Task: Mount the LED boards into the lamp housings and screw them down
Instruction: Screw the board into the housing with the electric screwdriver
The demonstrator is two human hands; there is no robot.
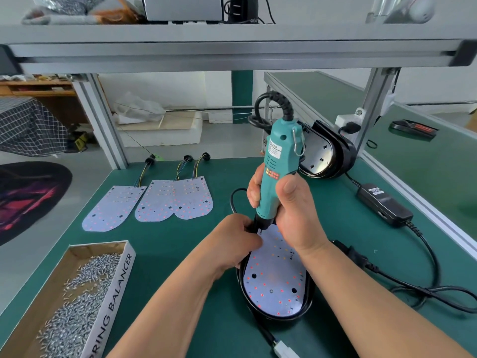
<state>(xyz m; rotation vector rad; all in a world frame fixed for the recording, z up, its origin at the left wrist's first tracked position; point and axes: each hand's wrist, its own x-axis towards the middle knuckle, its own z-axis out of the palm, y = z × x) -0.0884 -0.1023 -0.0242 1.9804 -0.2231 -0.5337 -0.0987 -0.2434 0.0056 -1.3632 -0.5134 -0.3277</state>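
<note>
A white LED board dotted with red LEDs lies inside a black oval lamp housing near the front of the green bench. My right hand grips a teal electric screwdriver held upright, its bit pointing down at the board's far end. My left hand pinches at the screwdriver's black nose just above the board; whether a screw sits under the fingers is hidden. Three spare LED boards with wire tails lie side by side at the back left.
A cardboard box full of silver screws sits at the front left. Empty black housings lean at the back right. A black power adapter and its cable run along the right. A white connector lies at the front edge.
</note>
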